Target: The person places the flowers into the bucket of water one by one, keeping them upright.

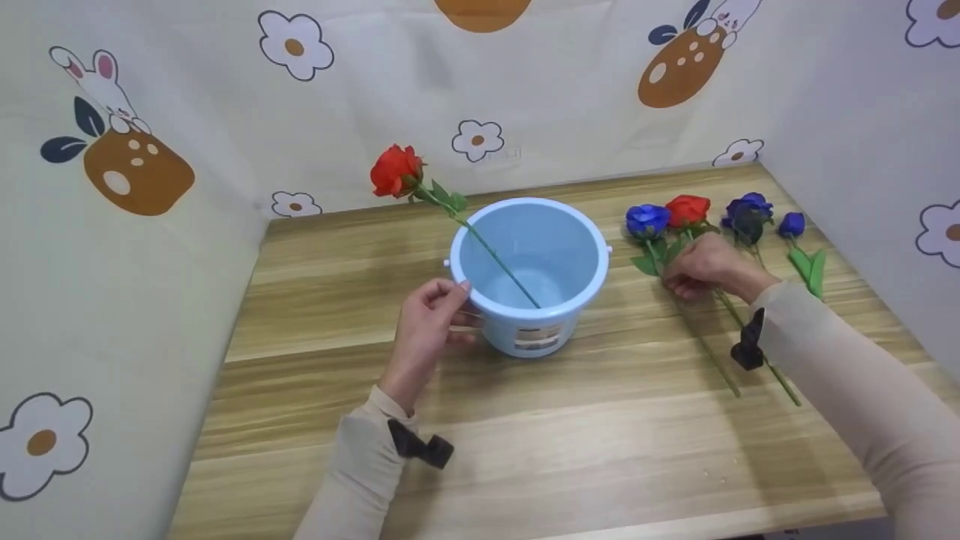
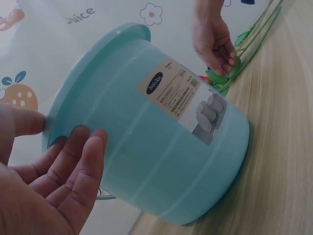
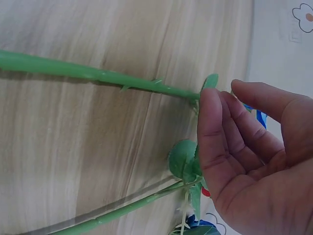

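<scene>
A light blue bucket (image 1: pixel 531 330) stands on the table, one long-stemmed red rose (image 1: pixel 397 171) leaning out over its back left rim. My left hand (image 1: pixel 431 322) holds the bucket's rim at the left, thumb on the rim and fingers below it. To the right lie a blue rose (image 1: pixel 647 220) and another red rose (image 1: pixel 687 211), their green stems toward the front. Over these stems is my right hand (image 1: pixel 709 266), its fingertips right at the blue rose's stem (image 3: pixel 142 84) and leaf. A gap shows between that thumb and the fingers in the right wrist view.
Farther right lie a dark blue rose (image 1: pixel 750 206) and a small blue tulip (image 1: pixel 792 224) with green leaves (image 1: pixel 810 268). Printed cloth walls (image 1: pixel 375 97) border the wooden table (image 1: pixel 337 315) at the back and sides. A label (image 2: pixel 183 100) is stuck on the bucket.
</scene>
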Tool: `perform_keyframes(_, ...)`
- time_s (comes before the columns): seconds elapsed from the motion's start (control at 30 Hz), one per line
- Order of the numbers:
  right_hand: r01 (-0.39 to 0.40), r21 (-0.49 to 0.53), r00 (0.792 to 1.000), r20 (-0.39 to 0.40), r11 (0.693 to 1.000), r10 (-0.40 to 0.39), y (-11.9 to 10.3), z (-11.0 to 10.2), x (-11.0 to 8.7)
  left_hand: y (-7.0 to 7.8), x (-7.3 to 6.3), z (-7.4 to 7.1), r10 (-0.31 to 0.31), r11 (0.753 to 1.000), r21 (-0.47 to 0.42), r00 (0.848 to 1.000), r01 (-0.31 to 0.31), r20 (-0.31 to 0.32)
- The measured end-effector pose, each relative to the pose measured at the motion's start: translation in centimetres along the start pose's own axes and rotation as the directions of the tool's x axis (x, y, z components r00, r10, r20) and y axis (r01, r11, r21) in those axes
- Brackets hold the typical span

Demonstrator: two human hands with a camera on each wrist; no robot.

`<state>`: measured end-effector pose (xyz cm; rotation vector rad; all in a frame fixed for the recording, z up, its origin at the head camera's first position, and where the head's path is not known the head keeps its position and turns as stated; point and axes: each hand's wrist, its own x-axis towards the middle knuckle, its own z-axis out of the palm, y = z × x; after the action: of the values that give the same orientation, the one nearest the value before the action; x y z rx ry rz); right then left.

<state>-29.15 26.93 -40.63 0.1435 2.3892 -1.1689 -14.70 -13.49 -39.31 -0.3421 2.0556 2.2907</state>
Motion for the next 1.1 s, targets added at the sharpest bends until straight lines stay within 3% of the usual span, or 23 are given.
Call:
perform_keyframes(0.2, -0.032, -0.042, 0.999, -0.003, 0.999, 0.032, 0.3, 0.1, 0.2, 0.0, 0.1, 0.0, -0.007, 1.0, -0.007, 1.0, 0.007, 0.001)
perform_keyframes(0.67, 0.004, -0.049, 0.999, -0.031, 0.999, -0.005, 0.8, 0.7, 0.3, -0.2, 0.1, -0.1, 0.009, 1.0, -0.014, 1.0, -0.009, 0.003)
perform_keyframes(1.1, 0.022, -0.171, 0.996, -0.084, 0.985, -0.037, 1.6, 1.2, 0.8, -0.2, 0.1, -0.2, -0.022, 1.0, -0.019, 1.0, 0.022, 0.001)
